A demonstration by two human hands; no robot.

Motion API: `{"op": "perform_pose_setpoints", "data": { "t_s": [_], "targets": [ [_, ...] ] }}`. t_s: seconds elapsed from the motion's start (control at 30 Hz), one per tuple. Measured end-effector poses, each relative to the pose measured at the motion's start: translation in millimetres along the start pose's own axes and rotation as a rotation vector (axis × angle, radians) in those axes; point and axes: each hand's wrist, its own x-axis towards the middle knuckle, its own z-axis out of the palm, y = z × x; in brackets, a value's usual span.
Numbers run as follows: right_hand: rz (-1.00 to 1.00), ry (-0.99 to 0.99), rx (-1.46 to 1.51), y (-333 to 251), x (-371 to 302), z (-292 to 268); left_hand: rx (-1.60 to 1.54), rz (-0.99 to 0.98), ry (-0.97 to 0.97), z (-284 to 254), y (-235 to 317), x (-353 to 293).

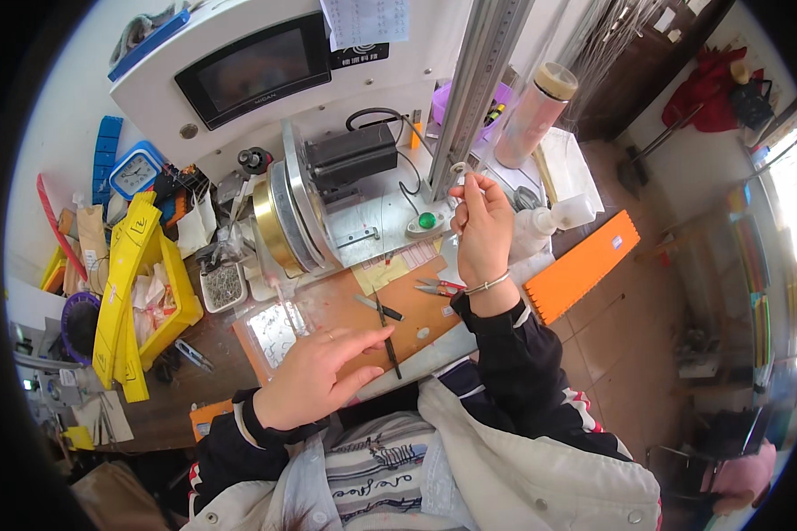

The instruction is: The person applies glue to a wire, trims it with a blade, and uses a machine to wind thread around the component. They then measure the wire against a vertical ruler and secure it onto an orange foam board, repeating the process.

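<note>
At the front of the workbench [212,332]: one slim black tool [391,354], lying on a brown board [422,311]; left hand [323,367] above, loosely spread, gripping nothing, index fingertip at the tool. Beside the metal upright [475,84]: right hand [484,226], raised, fingertips pinched near a small pale ring [458,167]; whether they held anything could not be told. Scissors [441,288] lay between.

A workshop, judging by its control screen [255,73], black motor [354,157], brass-coloured disc [273,228] and yellow bin [186,294].
</note>
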Motion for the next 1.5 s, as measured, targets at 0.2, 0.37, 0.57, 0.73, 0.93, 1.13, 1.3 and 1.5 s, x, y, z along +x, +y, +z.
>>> {"op": "perform_pose_setpoints", "data": {
  "t_s": [0.2, 0.37, 0.57, 0.73, 0.93, 1.13, 1.3, 1.5],
  "targets": [
    [-0.001, -0.005, -0.048, 5, 10, 3, 0.042, 0.058, -0.107, -3, 1, 9],
    [0.016, -0.020, -0.065, 6, 16, 2, 0.057, -0.009, -0.141, -5, 1, 13],
    [0.112, -0.038, 0.007, 0, -3, 27, 0.083, 0.120, 0.133, -19, -1, 12],
    [0.442, -0.262, 0.018, 5, -30, 46, 0.201, 0.120, 0.704, -54, -11, 6],
    [0.502, -0.588, -0.145, 10, -1, 95, 0.367, 0.036, 0.809, -88, -42, 17],
    [0.511, -0.830, -0.254, 4, 4, 119, 0.536, 0.097, 0.840, -83, -45, 36],
    [0.563, -0.937, -0.227, 13, 13, 112, 0.581, 0.156, 0.889, -76, -55, 49],
    [0.479, -0.792, -0.260, 6, 2, 99, 0.336, 0.076, 0.789, -95, -47, 19]
  ]
}}
